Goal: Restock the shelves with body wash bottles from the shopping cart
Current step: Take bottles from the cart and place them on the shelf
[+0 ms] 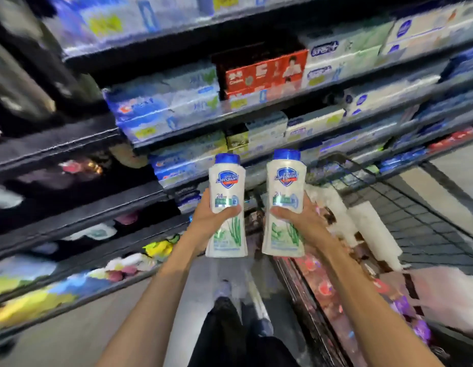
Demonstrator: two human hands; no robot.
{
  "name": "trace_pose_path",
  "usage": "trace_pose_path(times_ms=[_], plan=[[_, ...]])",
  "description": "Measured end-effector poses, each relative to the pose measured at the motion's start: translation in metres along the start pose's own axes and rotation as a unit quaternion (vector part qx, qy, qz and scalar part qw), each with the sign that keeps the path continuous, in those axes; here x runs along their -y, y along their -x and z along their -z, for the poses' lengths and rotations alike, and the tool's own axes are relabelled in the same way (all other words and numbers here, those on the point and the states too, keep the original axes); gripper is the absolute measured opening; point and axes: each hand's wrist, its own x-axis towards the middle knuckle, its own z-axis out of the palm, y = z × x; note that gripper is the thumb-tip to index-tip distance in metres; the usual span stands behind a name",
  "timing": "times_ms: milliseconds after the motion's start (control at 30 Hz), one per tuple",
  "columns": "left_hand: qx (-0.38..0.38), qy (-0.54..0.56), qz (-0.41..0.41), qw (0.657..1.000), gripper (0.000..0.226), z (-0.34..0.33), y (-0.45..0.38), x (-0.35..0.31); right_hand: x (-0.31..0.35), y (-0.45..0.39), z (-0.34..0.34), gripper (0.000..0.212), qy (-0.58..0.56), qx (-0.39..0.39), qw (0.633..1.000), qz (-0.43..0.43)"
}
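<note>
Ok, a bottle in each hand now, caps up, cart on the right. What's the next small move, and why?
Probably carry both toward the shelves on the left. The left hand grips one body wash bottle, the right hand grips the other bottle, both upright and clear of the shopping cart. The picture is too blurred to show an open slot, so find one before committing.

Both bare forearms are reaching forward and up, side by side. The left hand [206, 218] and right hand [300, 219] are each curling fingers in a grip, thumbs pointing inward, palms facing each other.
</note>
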Motion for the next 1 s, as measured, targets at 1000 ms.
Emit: trace_pose_path(times_ms=[1000], plan=[[-0.307, 0.073, -0.073, 0.946, 0.048, 0.475, 0.226, 0.078, -0.083, 0.096, -0.493, 0.051, 0.040, 0.366, 0.930, -0.008]])
